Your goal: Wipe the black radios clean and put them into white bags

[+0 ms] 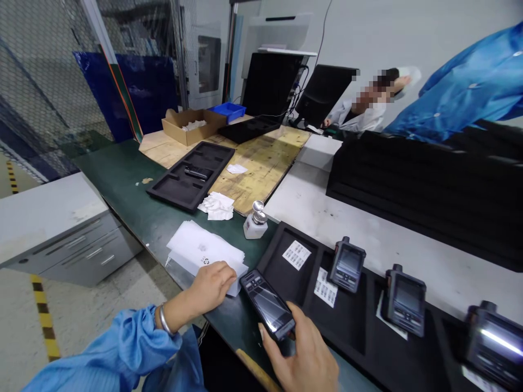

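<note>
Head view puts our left hand on the stack of plastic bags, fingers curled down; we cannot tell whether they grip one. Beside it, our right hand pinches a handheld terminal, screen up for reading. The foam tray seats three more terminals over label sheets.

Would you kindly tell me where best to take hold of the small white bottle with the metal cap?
Probably round the squat white body of the bottle, coming from its left, since it stands upright and the black tray lies close on its right.
</note>
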Tool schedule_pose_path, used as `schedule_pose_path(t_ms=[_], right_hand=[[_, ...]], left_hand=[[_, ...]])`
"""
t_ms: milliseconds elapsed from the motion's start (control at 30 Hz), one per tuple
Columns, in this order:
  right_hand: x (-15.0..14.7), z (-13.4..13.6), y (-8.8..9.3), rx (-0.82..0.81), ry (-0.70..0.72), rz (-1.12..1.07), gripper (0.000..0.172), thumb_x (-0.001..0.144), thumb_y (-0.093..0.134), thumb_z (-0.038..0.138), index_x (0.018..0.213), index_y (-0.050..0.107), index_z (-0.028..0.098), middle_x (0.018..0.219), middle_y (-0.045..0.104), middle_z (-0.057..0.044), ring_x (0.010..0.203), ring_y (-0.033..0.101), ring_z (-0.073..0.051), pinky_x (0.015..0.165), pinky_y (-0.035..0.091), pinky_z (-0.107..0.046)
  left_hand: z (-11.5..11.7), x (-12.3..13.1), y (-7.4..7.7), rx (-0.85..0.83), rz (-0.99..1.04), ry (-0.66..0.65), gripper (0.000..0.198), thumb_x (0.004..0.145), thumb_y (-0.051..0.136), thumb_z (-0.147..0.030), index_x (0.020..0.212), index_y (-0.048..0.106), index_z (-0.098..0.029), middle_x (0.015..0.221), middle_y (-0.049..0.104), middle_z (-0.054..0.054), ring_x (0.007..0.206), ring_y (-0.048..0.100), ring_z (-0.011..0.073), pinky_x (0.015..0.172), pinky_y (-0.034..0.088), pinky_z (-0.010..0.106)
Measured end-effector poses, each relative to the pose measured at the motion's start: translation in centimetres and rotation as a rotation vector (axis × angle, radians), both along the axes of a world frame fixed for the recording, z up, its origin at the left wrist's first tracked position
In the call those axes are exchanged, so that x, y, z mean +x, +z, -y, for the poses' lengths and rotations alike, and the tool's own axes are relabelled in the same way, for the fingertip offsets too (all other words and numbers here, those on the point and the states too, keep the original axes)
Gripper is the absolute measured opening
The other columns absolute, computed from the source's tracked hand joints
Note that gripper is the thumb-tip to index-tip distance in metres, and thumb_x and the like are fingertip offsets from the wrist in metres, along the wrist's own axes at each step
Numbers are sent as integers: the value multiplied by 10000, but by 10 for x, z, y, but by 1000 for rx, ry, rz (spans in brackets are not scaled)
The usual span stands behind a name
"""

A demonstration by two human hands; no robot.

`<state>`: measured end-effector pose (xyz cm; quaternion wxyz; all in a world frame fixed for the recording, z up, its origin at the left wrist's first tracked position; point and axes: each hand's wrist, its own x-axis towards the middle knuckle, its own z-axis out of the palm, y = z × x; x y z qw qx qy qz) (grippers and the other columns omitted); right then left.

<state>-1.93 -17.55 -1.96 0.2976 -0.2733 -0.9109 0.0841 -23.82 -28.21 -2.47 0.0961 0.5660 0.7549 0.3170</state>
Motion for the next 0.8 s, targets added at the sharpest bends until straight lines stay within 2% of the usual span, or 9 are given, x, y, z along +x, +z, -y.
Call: schedule_pose_path(t_ms=[167,400,500,667,800], right_hand=[[-2,4,-3,-54,62,0,555,915,488,578,1255,493,140,984,683,-130,825,683,-255,684,560,-340],[10,-7,-6,-263,-7,-80,568,862,580,576,1237,520,154,1024,690,-118,818,695,-238,707,574,-313],[14,-10,-4,-338,-20,-100,568,842,612,566,1223,538,151,1010,694,-106,768,691,-222,688,573,-299],[17,-9,0,-346,-28,-95,566,830,623,574,1202,552,153,1020,696,-112,782,697,-232,705,572,-305],[23,-9,-3,-335,-70,-79,580,822,614,602,1196,557,162,1000,699,-105,790,698,-244,726,571,-323]], left_hand=[[2,2,0,55,35,7,220,995,414,-239,931,620,-195,881,626,56,841,598,181,787,470,288],[8,-6,-2,23,75,-4,218,988,426,-234,904,624,-197,843,633,45,823,611,178,767,479,291],[9,-5,-2,-3,82,-3,205,997,429,-255,972,625,-200,896,649,45,875,621,176,806,485,290],[8,-4,4,-80,41,-50,178,970,500,-263,1098,612,-212,1038,627,65,996,592,201,890,467,318],[-3,-6,6,-192,-6,-150,111,865,649,-248,974,634,-232,999,605,57,965,585,234,827,480,329]])
